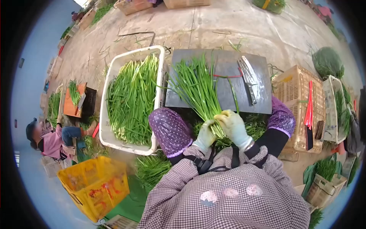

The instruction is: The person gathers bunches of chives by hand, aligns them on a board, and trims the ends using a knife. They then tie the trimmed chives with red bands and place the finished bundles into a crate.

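Observation:
My left hand (206,134), in a pale glove, is closed round the lower stalks of a bunch of green stalks (198,86). Just to its right, my right hand (231,124), gloved too, has its fingers bent on the same bunch near the cut ends. The bunch fans out over a dark grey board (244,101), its leafy tips pointing away from me. A knife (249,81) with a black handle lies on the board's right side, beside a red strip (228,76) and a loose green leaf.
A white crate (105,133) full of green stalks stands left of the board, a yellow crate (93,187) lower left. On the right, an upturned tan crate (291,89) bears red strips (309,108). A person (51,139) sits at far left.

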The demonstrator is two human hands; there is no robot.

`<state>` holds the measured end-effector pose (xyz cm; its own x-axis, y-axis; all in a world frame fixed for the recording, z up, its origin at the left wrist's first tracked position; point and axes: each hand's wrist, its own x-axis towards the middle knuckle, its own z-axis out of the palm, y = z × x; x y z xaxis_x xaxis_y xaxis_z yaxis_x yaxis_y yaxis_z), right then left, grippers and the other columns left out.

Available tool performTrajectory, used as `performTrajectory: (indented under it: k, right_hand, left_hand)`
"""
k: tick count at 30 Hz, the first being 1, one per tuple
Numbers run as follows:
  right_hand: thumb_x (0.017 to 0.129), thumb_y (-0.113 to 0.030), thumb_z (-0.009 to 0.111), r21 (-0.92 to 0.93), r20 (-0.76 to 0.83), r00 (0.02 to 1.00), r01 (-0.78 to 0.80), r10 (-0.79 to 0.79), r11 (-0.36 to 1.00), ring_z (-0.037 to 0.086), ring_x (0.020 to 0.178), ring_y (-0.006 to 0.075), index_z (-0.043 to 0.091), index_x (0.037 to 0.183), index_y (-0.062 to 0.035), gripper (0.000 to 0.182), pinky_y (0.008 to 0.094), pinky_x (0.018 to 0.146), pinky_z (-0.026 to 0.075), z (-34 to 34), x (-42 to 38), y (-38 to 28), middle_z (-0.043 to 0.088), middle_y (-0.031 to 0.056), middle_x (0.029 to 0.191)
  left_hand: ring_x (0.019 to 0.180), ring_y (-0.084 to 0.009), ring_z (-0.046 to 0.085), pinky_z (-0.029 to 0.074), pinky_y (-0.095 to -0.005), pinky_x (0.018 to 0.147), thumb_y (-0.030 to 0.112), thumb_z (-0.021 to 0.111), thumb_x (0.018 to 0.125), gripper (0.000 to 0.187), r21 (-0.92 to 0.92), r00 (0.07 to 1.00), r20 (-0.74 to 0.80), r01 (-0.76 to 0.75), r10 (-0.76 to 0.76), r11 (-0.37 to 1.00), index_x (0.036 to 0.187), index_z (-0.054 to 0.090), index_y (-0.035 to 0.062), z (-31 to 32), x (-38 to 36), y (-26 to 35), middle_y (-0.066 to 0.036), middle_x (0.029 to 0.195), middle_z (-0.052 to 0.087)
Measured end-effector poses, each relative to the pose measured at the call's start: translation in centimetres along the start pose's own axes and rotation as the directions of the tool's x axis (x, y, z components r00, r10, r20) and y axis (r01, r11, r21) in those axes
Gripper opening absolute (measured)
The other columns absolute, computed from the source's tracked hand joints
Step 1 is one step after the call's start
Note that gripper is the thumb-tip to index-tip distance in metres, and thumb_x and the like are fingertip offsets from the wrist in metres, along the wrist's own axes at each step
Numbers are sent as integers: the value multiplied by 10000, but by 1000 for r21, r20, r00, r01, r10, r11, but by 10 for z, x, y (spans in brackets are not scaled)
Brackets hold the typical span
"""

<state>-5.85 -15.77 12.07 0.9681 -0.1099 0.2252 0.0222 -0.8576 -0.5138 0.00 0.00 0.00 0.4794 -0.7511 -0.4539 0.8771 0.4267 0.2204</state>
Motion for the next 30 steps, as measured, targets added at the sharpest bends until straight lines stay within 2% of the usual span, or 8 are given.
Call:
performTrajectory:
  k: [6,9,11,13,16,19,25,30]
  right_hand:
    - [930,-180,647,-559,238,969,87,59,825,682,917,251,751,1026,-147,146,400,752,513,44,29,19,666,30,937]
    - [932,-161,667,-300,160,987,26,24,954,675,957,241,722,956,-108,80,399,783,513,37,31,30,664,17,949]
    - [940,-205,694,467,-147,955,-162,257,870,684,948,263,704,907,-118,94,446,758,533,16,25,33,672,58,970]
    - [939,-198,714,521,-135,950,-175,283,835,675,947,283,708,931,-94,105,458,788,529,5,15,29,656,69,955]
    - [844,-288,788,-291,179,984,46,7,956,661,908,259,702,936,-128,204,414,775,508,17,-3,19,628,60,930]
    - [839,-347,764,-593,138,990,83,-1,801,663,813,268,704,882,-116,243,417,716,496,36,-13,17,642,75,889]
    - [904,-352,683,-439,116,975,-119,187,890,680,885,258,721,922,-106,250,432,737,506,55,-11,35,663,83,902]
    - [911,-337,723,-443,130,981,-73,145,893,687,851,281,713,963,-89,254,420,733,520,61,-21,44,674,104,948]
  left_hand:
    - [1142,-400,703,580,-608,1003,152,497,972,415,-73,995,-94,-31,24,997,1341,570,-25,9,0,-6,-224,1283,686]
    - [1136,-407,704,577,-613,1005,156,503,958,455,-48,992,-109,-67,61,997,1363,558,-43,12,-4,-1,-227,1281,686]
    - [1125,-384,699,576,-582,1003,166,487,978,409,-80,998,-59,-5,0,997,1330,561,-28,32,-15,3,-221,1274,678]
    - [1123,-390,700,579,-586,992,171,487,971,445,-98,996,-79,37,-45,994,1359,549,-37,29,-12,1,-222,1271,687]
    - [1101,-375,716,595,-548,971,185,490,961,403,-102,995,-55,72,-78,992,1283,609,-27,14,-2,0,-224,1245,707]
    - [1133,-353,704,592,-520,988,196,495,968,385,-72,994,-105,-37,29,997,1271,612,-11,18,-6,-6,-204,1255,704]
    - [1143,-352,699,581,-516,1014,181,504,964,403,-49,996,-91,-10,5,999,1305,603,-9,10,-3,-4,-187,1272,700]
    - [1132,-382,702,581,-552,1013,174,505,957,429,-52,990,-139,5,-13,999,1322,587,-36,2,3,-9,-212,1266,694]
